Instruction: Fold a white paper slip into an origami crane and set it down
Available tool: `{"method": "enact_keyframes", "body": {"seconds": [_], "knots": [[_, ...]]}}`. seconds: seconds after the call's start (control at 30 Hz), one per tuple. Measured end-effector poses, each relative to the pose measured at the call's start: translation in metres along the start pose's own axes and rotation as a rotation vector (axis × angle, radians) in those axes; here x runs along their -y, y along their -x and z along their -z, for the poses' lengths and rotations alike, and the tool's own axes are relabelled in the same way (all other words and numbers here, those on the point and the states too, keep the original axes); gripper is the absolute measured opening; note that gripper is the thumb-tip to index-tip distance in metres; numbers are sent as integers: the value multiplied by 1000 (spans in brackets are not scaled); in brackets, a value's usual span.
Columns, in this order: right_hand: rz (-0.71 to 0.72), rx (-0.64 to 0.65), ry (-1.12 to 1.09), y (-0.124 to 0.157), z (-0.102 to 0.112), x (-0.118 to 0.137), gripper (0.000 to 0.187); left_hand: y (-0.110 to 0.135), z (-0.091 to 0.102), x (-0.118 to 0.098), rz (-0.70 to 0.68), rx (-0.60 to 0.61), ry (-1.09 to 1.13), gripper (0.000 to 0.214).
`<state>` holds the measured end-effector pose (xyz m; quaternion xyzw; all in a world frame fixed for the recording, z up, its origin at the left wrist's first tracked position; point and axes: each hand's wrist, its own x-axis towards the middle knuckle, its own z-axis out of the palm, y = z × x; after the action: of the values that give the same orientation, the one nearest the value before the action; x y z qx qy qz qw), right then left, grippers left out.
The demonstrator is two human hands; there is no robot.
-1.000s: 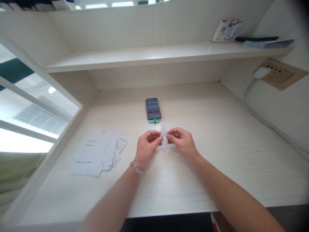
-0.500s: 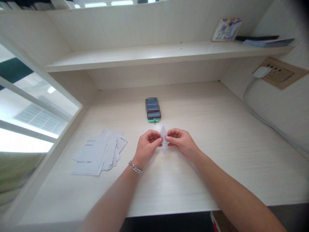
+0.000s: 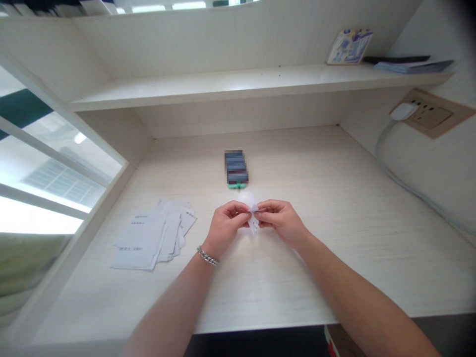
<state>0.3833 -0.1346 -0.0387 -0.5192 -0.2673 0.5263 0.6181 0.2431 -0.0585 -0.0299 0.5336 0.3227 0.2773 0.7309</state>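
Between my two hands is a small folded piece of white paper (image 3: pixel 254 225) with dark marks on its lower part. My left hand (image 3: pixel 231 220) pinches its left side with thumb and fingers; a silver chain bracelet (image 3: pixel 208 257) circles that wrist. On the other side, my right hand (image 3: pixel 277 218) pinches the paper's right edge, its thumb close to the left one. The fingertips partly cover the paper's middle. Just beyond the hands lies a phone (image 3: pixel 236 167), its screen blurred, with a green edge at the near end.
Several loose white paper sheets (image 3: pixel 145 240) with printed lines lie overlapping at the left. A shelf (image 3: pixel 208 87) runs across the back, carrying a small colourful packet (image 3: pixel 349 47) and flat booklets (image 3: pixel 412 65). A white plug (image 3: pixel 403 111) with a grey cable (image 3: pixel 397 183) sits in the right wall socket.
The paper's pointed top has narrowed and crumpled between my fingers, and its middle looks pinched in. My hands have stayed in nearly the same place.
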Motion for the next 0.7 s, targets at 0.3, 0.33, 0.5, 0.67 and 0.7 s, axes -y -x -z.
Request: {"method": "enact_keyframes", "body": {"seconds": [0.3,0.33,0.5,0.67,0.7], "knots": [[-19,105,-32,3,2,5,15,2,0,1,-69,15,0,5],[-17,103,-24,3,2,5,16,2,1,1,-92,14,-40,5],[38,13,115,0,1,1,20,1,4,4,-146,23,-186,12],[142,-11,189,-1,2,-3,19,-1,4,7,-101,-1,-116,19],[155,-12,202,-1,2,-3,19,-1,4,8,-100,-15,-121,21]]}}
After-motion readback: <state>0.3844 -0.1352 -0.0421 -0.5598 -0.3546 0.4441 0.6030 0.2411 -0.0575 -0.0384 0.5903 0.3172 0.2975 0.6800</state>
